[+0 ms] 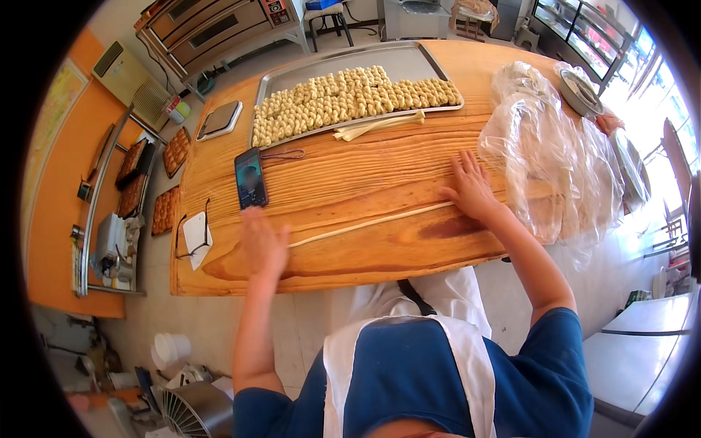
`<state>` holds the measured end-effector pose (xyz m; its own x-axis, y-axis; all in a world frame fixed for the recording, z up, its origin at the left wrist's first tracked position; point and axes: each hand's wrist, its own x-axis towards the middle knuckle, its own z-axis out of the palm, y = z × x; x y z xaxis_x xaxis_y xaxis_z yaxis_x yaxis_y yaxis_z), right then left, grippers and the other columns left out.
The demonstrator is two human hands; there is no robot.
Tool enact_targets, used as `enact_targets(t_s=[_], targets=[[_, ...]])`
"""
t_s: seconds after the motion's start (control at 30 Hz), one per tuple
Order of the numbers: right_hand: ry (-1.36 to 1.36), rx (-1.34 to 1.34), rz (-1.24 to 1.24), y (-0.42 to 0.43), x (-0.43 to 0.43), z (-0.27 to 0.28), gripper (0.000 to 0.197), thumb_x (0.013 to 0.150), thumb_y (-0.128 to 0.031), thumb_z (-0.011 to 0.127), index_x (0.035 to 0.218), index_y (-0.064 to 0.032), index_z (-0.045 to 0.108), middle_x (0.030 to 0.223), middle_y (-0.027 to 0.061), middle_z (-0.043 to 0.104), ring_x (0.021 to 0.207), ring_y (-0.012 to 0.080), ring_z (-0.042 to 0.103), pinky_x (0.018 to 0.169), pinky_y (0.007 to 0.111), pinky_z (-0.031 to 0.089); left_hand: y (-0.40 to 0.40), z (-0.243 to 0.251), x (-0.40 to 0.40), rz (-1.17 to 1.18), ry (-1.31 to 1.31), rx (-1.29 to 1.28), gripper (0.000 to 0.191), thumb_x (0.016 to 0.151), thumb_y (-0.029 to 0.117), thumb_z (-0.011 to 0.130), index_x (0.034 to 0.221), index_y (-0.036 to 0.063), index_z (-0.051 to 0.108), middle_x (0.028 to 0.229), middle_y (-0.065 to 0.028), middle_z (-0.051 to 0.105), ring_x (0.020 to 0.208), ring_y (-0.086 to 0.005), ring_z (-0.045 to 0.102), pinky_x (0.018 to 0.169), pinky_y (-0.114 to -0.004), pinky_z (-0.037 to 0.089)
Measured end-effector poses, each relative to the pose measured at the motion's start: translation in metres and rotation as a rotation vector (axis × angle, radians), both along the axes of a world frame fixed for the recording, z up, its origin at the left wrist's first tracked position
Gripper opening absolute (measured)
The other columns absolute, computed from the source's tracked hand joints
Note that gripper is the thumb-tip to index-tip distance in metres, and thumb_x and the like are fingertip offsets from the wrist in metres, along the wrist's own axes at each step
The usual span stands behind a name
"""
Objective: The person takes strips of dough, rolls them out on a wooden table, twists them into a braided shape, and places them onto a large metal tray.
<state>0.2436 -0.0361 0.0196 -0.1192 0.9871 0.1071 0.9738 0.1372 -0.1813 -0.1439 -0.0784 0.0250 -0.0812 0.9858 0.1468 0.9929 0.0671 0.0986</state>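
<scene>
A long thin rope of dough [367,223] lies across the wooden table [350,180]. My left hand [264,241], blurred, is over its left end, palm down with the fingers extended. At the right end, my right hand [472,189] rests flat with its fingers spread. Neither hand grips anything that I can see; the rope's ends are hidden under the hands. Behind them, a few short dough strips [380,126] lie along the front edge of a metal baking tray [408,55], which holds rows of twisted dough pieces [328,101].
A smartphone [251,178] with a cord, eyeglasses [207,230] on white paper [196,239] and a digital scale [220,120] lie on the left. Crumpled clear plastic sheeting [536,148] covers the right side, beside a metal bowl [580,92]. Another person's hand [609,121] shows at the right edge.
</scene>
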Motion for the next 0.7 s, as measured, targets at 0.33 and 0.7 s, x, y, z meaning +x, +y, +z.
enact_targets(t_s=[0.33,0.7], targets=[[0.303,-0.164,0.693,0.010,-0.250,0.025,0.033,0.074,-0.023,0.062,0.097,-0.0009,0.054,0.098,0.0167,0.056,0.094,0.0308,0.055,0.078,0.037,0.046,-0.019,-0.041,0.134,-0.749,-0.288,0.276,0.053,0.081,0.022,0.047,0.124,-0.0068,0.034,0.128,-0.0245,0.035,0.114,-0.0385,0.038,0.097,-0.046,0.029],[1.157,0.072,0.240,-0.020,-0.132,0.033,0.034,0.082,-0.002,0.051,0.115,-0.0042,0.041,0.068,0.0030,0.053,0.057,0.0078,0.048,0.051,0.022,0.044,-0.026,-0.023,0.135,-0.790,-0.179,0.225,0.055,0.076,0.026,0.054,0.121,-0.0029,0.041,0.120,-0.0189,0.045,0.110,-0.0319,0.042,0.090,-0.044,0.031]])
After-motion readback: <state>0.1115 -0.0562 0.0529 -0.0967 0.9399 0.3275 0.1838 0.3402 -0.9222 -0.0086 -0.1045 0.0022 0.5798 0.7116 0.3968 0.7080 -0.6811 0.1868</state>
